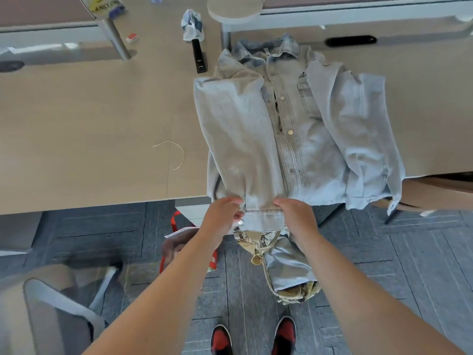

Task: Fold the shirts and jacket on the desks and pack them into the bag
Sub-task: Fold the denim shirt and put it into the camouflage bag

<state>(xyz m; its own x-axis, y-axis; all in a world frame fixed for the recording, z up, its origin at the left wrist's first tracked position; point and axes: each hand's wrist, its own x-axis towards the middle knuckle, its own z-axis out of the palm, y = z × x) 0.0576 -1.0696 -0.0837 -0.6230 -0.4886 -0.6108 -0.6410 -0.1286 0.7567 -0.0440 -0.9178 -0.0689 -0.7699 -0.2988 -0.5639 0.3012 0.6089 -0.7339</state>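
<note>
Both hands pinching the jacket (294,129) hem at the desk's (89,124) near edge, left hand (224,216) beside right hand (297,217), bag (176,242) on the floor below.

Jacket (302,129) lies at desk (89,124) near edge, right of a loose string (174,155), collar toward far edge beside a stapler (199,56); bag (184,247) on floor below near edge.
</note>
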